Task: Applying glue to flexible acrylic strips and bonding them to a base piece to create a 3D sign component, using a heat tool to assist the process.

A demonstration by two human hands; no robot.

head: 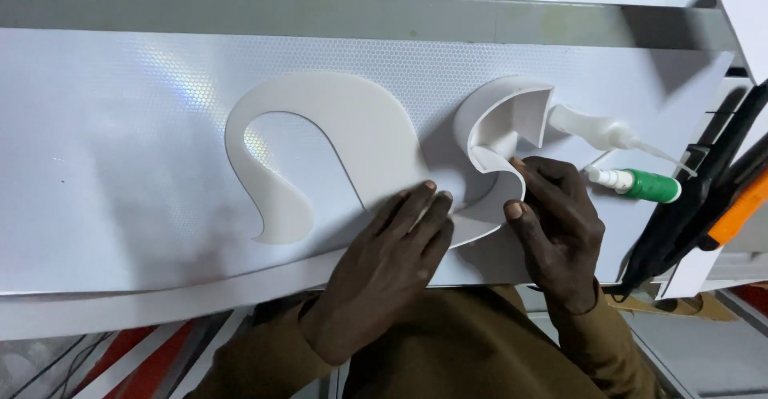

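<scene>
Left hand (384,267) flat, fingers together, pressing white cutout (336,139) onto sheet (104,159). Right hand (560,223) pinching upright strip (500,131) along cutout edge. I judge strip light, bendy, springy; hold near bend, cutout stiff, slides easily.

the left hand (384,267) hides part of the white curved cutout (336,143); black tools (704,199) run off the right edge.
</scene>
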